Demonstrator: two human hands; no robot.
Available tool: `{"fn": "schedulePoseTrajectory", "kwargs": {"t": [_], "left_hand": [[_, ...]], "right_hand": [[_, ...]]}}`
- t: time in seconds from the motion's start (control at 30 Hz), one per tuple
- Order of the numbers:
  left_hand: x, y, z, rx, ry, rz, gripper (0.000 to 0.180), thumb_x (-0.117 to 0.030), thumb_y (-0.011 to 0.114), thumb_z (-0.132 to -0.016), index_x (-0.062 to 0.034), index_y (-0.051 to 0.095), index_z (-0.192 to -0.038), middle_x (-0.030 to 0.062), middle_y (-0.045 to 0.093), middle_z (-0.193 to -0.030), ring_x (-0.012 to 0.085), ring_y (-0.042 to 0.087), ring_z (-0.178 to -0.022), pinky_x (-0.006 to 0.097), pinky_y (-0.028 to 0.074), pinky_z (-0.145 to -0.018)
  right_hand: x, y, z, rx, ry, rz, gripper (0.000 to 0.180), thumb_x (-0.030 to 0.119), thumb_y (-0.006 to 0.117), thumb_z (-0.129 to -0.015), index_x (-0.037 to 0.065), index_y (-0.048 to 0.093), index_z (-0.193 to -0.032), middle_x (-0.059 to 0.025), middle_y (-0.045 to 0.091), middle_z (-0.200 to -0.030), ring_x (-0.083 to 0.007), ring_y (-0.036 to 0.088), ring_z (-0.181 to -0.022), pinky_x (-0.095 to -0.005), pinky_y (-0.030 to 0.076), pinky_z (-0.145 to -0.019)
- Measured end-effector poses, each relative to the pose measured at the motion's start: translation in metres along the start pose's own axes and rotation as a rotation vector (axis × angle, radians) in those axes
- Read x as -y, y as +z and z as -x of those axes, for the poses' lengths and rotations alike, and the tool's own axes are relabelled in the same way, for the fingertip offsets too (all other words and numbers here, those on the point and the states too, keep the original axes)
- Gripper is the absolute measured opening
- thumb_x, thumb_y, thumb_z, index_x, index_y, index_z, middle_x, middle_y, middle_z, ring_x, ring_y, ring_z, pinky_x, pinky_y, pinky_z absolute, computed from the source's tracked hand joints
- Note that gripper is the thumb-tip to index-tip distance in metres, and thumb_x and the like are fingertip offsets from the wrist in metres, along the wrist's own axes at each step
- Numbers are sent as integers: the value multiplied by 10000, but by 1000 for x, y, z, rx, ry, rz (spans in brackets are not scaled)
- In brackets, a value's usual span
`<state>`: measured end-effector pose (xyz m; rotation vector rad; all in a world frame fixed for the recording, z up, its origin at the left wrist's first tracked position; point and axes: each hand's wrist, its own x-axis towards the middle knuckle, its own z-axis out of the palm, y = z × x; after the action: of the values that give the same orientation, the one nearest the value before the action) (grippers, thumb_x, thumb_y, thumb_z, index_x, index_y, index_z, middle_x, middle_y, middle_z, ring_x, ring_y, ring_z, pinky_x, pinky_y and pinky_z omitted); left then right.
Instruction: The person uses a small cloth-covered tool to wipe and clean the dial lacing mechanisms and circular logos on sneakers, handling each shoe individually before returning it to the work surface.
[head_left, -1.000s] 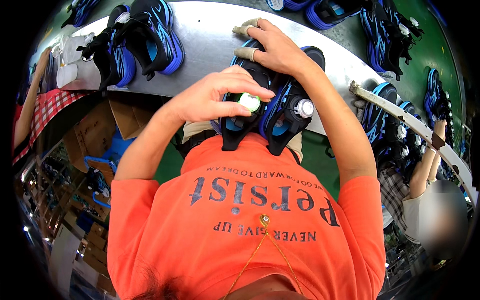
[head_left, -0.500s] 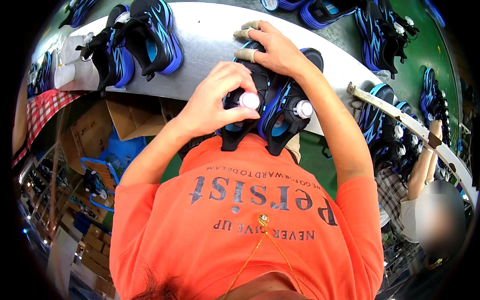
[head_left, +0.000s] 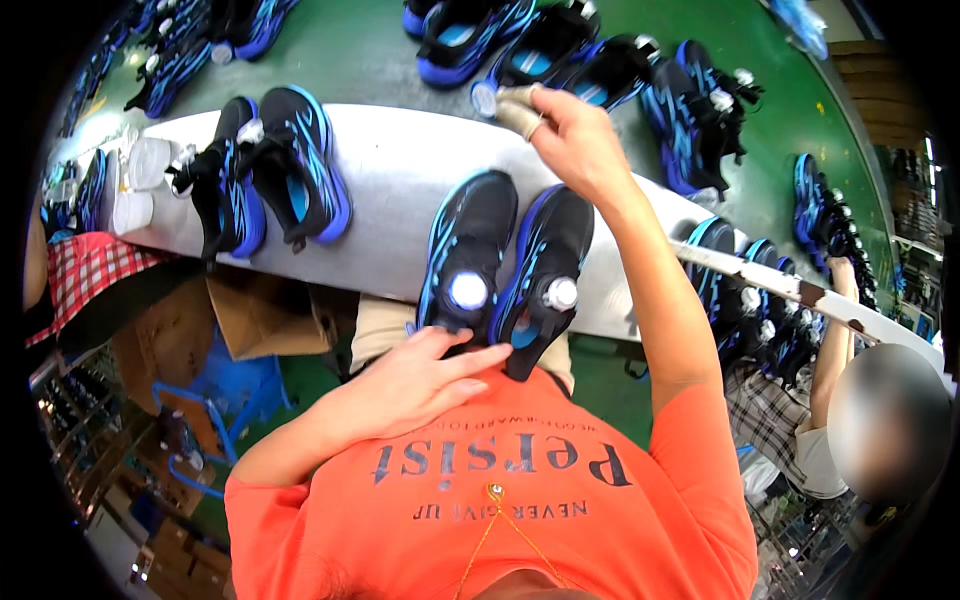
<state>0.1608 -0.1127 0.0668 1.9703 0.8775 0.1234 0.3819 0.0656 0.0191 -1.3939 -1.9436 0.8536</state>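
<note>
A pair of black and blue shoes lies side by side on the grey bench [head_left: 400,170], toes pointing away from me. The left shoe [head_left: 472,235] and the right shoe [head_left: 550,245] each carry a round white dial [head_left: 468,290] on the tongue. My left hand [head_left: 415,378] rests flat at the heel end of the left shoe, fingers stretched out and holding nothing. My right hand [head_left: 572,140] hovers past the toe of the right shoe with its back to me. Its fingers are curled and wrapped in tape, and what lies under them is hidden.
Another black and blue pair [head_left: 275,170] sits further left on the bench, with white shoes [head_left: 140,180] beyond it. Several more pairs [head_left: 520,40] lie on the green surface behind. A co-worker's arm [head_left: 835,340] and a metal rail [head_left: 790,288] are at right; a cardboard box [head_left: 260,315] sits below.
My left hand left the left shoe's dial and drew back to its heel. My right hand lifted off the shoes' toes and moved away from me.
</note>
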Motion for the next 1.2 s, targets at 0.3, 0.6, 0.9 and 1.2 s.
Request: {"fn": "schedulePoseTrajectory", "kwargs": {"t": [0.3,0.6,0.9,1.2], "left_hand": [[2,27,-70,-53,-4,-234,196,-261,532,-925,-107,643,-879,139,624,-647,325,625,-592,464,486,-553],[-5,-154,-35,-80,-83,59,281,-237,503,-888,-19,662,-810,144,587,-656,242,567,-565,342,461,-577],[159,-305,-104,-652,-265,-679,376,-336,456,-939,-24,663,-907,198,638,-801,398,608,-787,424,463,-708],[159,-274,-180,-663,-191,-1025,257,-240,632,-840,-34,690,-982,198,646,-929,376,606,-848,447,483,-816]], "right_hand": [[24,53,-112,31,340,603,736,621,670,-723,66,588,-1201,-222,650,-1100,-369,625,-1053,-411,490,-892],[-85,-18,-45,-72,101,650,369,223,734,-727,247,660,-1087,-123,662,-898,-336,667,-870,-441,550,-744],[-127,-99,-28,-36,474,757,669,496,819,-626,246,608,-1209,-211,567,-1078,-387,610,-981,-445,528,-821],[-112,-76,1,-442,70,864,378,112,814,-575,125,709,-938,-243,407,-1398,-436,378,-1279,-481,374,-998]]}}
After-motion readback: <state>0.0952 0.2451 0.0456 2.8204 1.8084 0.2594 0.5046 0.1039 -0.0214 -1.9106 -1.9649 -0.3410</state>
